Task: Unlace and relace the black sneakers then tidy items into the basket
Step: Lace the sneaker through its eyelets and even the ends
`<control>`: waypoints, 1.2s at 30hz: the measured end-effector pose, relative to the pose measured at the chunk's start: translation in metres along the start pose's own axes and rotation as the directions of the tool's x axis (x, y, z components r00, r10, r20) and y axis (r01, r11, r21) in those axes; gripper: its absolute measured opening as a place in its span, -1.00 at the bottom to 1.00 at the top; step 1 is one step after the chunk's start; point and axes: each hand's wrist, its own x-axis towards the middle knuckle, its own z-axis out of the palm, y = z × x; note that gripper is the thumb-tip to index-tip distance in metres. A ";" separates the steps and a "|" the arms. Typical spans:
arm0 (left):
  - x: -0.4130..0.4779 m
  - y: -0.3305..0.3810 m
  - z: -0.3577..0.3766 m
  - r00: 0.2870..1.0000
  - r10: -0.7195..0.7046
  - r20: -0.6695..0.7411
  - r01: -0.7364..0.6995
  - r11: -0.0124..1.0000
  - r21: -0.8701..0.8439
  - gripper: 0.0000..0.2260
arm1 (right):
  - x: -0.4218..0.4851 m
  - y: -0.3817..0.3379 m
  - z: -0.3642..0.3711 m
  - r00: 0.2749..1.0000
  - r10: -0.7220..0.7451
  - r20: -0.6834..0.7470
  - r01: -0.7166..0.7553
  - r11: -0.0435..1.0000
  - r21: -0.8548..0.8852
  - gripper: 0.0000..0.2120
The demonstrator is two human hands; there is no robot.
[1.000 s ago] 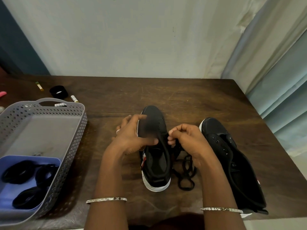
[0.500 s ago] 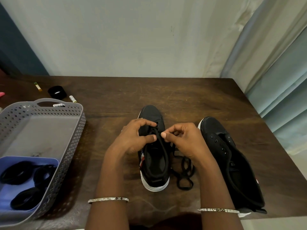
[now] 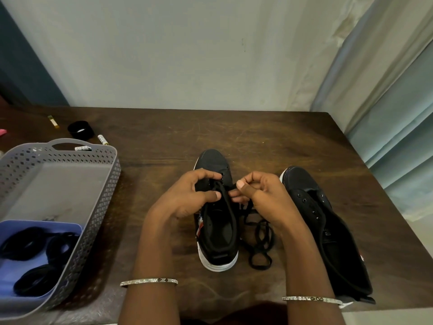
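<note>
Well left of the middle sneaker: grey basket. On that sneaker's front: left hand, fingers curled round the upper. Just right: right hand, near the left, pinching the black lace. Farther right: second sneaker, unlaced.

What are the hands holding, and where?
Right hand pinches the black lace beside the eyelets; left hand grips the sneaker at its eyelet edge.

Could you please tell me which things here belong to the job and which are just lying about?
Job: middle sneaker, held by left grip; lace, pinched by right grip; right sneaker; basket.
Lying about: black cup, yellow stick, white tubes, pink item, blue tray of black coils.
</note>
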 end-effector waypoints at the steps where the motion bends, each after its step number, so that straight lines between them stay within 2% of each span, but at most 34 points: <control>1: 0.000 0.000 -0.001 1.000 0.004 0.011 -0.004 1.000 0.004 -0.66 | 0.000 -0.001 0.001 1.000 0.000 -0.013 0.000 1.000 -0.012 -0.89; 5: 0.000 0.005 0.003 0.998 0.025 -0.058 -0.020 0.997 0.072 -0.75 | -0.003 -0.003 0.000 1.000 0.003 -0.018 -0.004 0.999 -0.036 -0.92; 7: 0.005 -0.001 0.007 0.993 0.058 -0.103 -0.043 0.989 0.144 -0.55 | -0.004 -0.003 0.000 1.000 -0.022 0.015 0.024 0.996 -0.087 -0.83; 9: 0.012 -0.010 0.009 0.991 0.070 -0.116 -0.049 0.983 0.177 -0.42 | -0.004 -0.001 0.001 0.998 -0.065 0.022 0.068 0.983 -0.170 -0.86; 12: 0.012 -0.009 0.009 0.991 0.042 -0.126 -0.022 0.987 0.160 -0.48 | -0.002 -0.001 0.004 0.998 -0.066 0.007 0.067 0.979 -0.195 -0.97; 18: 0.004 0.004 0.007 0.991 -0.077 -0.112 0.085 0.994 0.069 -0.53 | -0.001 -0.001 0.006 1.000 -0.019 -0.007 0.019 0.993 -0.120 -0.91; 22: -0.004 0.014 0.006 0.983 -0.164 -0.086 0.173 0.979 0.104 -0.71 | -0.003 -0.002 0.003 1.000 -0.010 -0.013 0.009 0.998 -0.068 -0.90; 26: -0.008 0.021 0.006 0.973 -0.201 -0.113 0.209 0.976 0.067 -0.73 | -0.004 -0.002 0.003 0.999 -0.002 -0.032 0.001 0.999 -0.038 -0.91; 29: -0.009 0.023 0.007 0.980 -0.165 -0.110 0.169 0.985 0.037 -0.72 | -0.002 -0.001 0.003 0.999 0.029 -0.028 -0.030 0.999 -0.044 -0.90; 32: -0.012 0.020 0.005 0.993 -0.096 -0.068 0.089 0.991 -0.103 -0.78 | -0.003 -0.003 -0.005 0.993 0.115 0.023 -0.111 0.985 -0.132 -0.81; 34: -0.016 0.023 0.001 0.984 -0.104 -0.148 0.075 0.979 -0.190 -0.79 | -0.006 0.001 -0.010 0.979 0.195 0.051 -0.184 0.968 -0.170 -0.67; 36: -0.015 0.019 -0.007 0.940 -0.135 -0.312 0.072 0.976 -0.207 -0.78 | -0.007 0.008 -0.014 0.972 0.236 0.010 -0.220 0.923 -0.315 -0.59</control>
